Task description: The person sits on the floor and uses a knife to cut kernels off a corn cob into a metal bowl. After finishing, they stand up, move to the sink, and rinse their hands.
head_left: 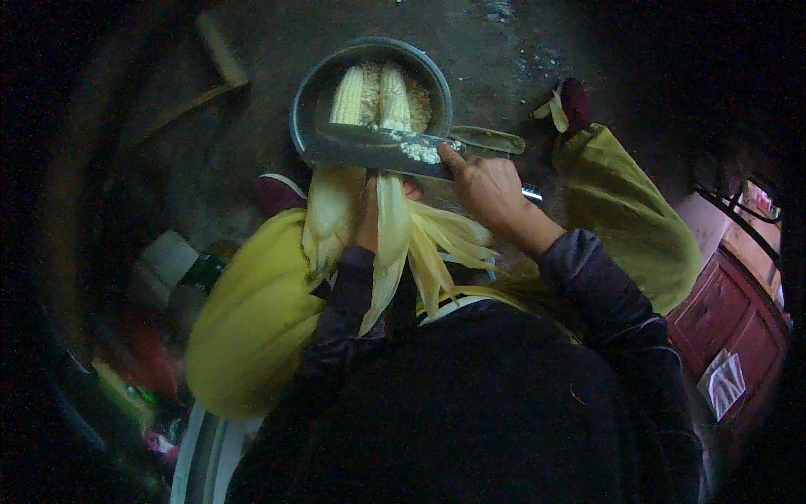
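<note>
Two cobs (pixel 348 99), pale and set side by side, their bared upper lengths over the pan (pixel 374 41) and their lower ends hidden behind the knife. Loose kernels (pixel 420 109) lie in the pan around and between them. The knife (pixel 357 148), broad and dark, lies crosswise over the cobs and the near part of the pan; white bits (pixel 417 152) cling to its blade toward the hand. Peeled-back husks (pixel 334 210) hang from the cobs toward the body, the right-hand bunch fanned into several strips.

Right hand (pixel 489 189) — back uppermost, fingers curled together around the knife's grip, one digit laid along the blade. Left hand (pixel 367 217) — below the blade among the husks, largely covered; whether its fingers are spread or pinching cannot be told. Dark sleeves (pixel 600 286) cover both forearms.

A flat handle (pixel 491 139) projects from the right of the pan, just beyond the right hand. Yellow trousers (pixel 243 328) flank the work, the knees well apart; a dark red shoe (pixel 576 105) at right has a strip of husk (pixel 555 111) against it. Farther out: an angled piece of wood (pixel 220 55) on the dark floor (pixel 495 50) at upper left, and at right a red cabinet (pixel 718 307) bearing pale papers (pixel 722 382).
</note>
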`<state>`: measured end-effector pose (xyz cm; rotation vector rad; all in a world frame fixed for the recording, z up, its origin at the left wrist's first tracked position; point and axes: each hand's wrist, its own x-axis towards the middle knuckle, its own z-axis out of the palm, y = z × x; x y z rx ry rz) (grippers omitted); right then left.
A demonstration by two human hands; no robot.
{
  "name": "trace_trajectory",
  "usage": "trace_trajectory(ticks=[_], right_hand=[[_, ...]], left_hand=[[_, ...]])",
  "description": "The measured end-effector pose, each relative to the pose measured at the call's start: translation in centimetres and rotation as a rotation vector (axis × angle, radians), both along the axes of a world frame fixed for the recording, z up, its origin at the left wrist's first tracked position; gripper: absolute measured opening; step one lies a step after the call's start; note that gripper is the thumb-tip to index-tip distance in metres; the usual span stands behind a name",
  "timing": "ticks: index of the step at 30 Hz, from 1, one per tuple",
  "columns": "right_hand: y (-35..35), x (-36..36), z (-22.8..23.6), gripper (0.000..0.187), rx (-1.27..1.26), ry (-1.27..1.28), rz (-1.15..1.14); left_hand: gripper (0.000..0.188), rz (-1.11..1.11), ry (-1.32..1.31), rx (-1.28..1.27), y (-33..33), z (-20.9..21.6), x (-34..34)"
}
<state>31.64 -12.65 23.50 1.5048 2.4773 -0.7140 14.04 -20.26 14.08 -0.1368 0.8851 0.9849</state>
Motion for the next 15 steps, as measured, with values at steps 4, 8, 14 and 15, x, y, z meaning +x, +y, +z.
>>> trace_trajectory(ticks=[4,8,14,15], right_hand=[[0.6,1.0,-2.1,0.040,-0.042,-0.088,-0.026],[0.9,0.9,-2.9,0.041,-0.003,-0.012,-0.037],[2.5,-2.8,-4.6,0.036,0.016,0.025,-0.059],[2.9,-3.0,-4.8,0.034,0.015,0.045,-0.058]], left_hand=[[0.050,0.053,-0.374,0.004,2.1,1.1,1.5],[0.053,0.074,-0.420,-0.096,2.4,0.8,1.4],[0.057,-0.067,-0.041,-0.131,3.0,2.4,2.2],[0.059,-0.099,0.059,-0.140,3.1,2.8,2.4]])
